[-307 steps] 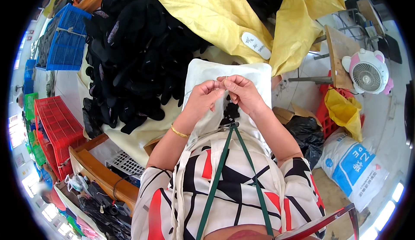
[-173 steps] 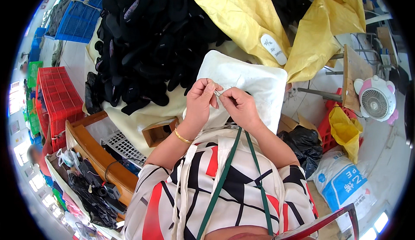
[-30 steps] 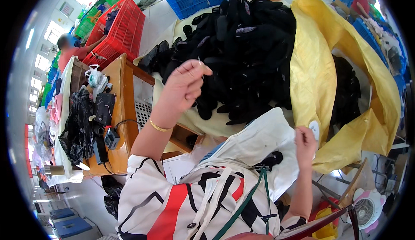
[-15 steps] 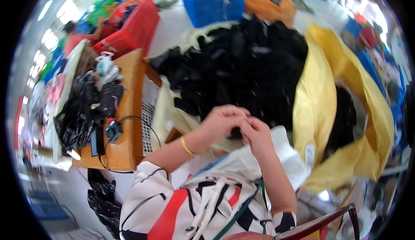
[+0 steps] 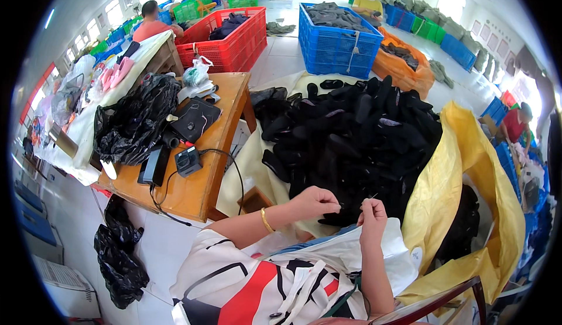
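Black footwear-like pieces, one heap [image 5: 351,140]: landmark. Right hand [image 5: 373,217], at the heap's near edge: fingertips pinched on a thin, needle-like sliver [image 5: 374,195], which stands against the heap's dark front. Left hand [image 5: 319,202], also before the heap, apart from the other: thumb and finger pressed together; whether on a thread, cannot tell. White cloth [image 5: 401,256]: on the heap's near side. Risks, judged: slack pinch could lose the sliver among dark pieces; misaligned fingers could get pricked.
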The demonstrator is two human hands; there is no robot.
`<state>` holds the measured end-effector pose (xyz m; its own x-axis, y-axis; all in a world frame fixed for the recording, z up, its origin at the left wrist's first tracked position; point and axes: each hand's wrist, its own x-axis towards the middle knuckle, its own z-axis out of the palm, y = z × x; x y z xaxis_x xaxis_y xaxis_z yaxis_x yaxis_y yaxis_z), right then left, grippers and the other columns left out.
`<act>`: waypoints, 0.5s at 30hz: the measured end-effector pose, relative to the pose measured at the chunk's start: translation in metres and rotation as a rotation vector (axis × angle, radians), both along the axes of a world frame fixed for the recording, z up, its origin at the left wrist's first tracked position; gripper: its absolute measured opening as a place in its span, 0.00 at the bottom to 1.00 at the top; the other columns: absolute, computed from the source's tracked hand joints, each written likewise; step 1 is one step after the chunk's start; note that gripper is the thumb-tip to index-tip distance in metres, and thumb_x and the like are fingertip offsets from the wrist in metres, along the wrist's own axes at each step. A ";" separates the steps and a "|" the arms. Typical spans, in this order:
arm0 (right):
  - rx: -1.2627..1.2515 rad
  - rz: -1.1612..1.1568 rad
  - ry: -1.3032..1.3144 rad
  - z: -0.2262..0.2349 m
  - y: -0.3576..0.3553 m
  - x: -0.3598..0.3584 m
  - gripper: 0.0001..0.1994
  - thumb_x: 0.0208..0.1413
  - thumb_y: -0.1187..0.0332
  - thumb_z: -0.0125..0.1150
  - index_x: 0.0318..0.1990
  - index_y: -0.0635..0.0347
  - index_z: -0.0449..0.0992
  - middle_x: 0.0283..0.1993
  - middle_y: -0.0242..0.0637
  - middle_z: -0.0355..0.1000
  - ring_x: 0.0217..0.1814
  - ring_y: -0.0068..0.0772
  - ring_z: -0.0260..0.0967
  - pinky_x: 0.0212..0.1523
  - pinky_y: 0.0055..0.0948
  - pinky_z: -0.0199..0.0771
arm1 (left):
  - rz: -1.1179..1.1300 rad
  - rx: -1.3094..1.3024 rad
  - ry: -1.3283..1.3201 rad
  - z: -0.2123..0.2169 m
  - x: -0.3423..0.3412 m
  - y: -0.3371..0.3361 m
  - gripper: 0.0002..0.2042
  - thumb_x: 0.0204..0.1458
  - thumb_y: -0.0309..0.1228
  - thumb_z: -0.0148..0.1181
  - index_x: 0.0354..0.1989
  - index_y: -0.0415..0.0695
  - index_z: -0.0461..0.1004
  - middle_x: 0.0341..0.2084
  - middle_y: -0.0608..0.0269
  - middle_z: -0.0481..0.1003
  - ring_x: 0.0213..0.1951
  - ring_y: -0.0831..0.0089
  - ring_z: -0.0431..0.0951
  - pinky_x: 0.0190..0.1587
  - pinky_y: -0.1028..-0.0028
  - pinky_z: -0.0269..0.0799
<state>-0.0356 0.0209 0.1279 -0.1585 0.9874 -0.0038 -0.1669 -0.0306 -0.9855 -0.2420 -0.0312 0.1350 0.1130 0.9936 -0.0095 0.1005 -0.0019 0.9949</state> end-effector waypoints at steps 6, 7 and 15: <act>-0.035 -0.032 -0.061 -0.015 0.002 -0.023 0.08 0.61 0.66 0.61 0.31 0.57 0.73 0.19 0.24 0.61 0.16 0.13 0.56 0.16 0.19 0.54 | 0.352 0.028 -0.277 0.016 -0.054 -0.046 0.02 0.53 0.22 0.61 0.33 0.42 0.78 0.27 0.73 0.75 0.29 0.85 0.73 0.33 0.81 0.69; -0.026 -0.043 -0.123 -0.021 0.005 -0.019 0.08 0.60 0.65 0.61 0.31 0.57 0.73 0.19 0.24 0.62 0.17 0.14 0.57 0.18 0.19 0.55 | 0.382 0.001 -0.388 0.023 -0.061 -0.052 0.03 0.52 0.20 0.61 0.32 0.41 0.78 0.26 0.71 0.77 0.28 0.84 0.72 0.34 0.82 0.68; 0.055 -0.132 -0.278 -0.025 0.013 -0.032 0.11 0.61 0.66 0.60 0.27 0.58 0.69 0.19 0.22 0.62 0.18 0.11 0.58 0.20 0.19 0.59 | 0.350 0.191 -0.811 0.011 -0.111 -0.081 0.05 0.58 0.28 0.61 0.36 0.40 0.77 0.22 0.72 0.72 0.17 0.89 0.55 0.18 0.87 0.49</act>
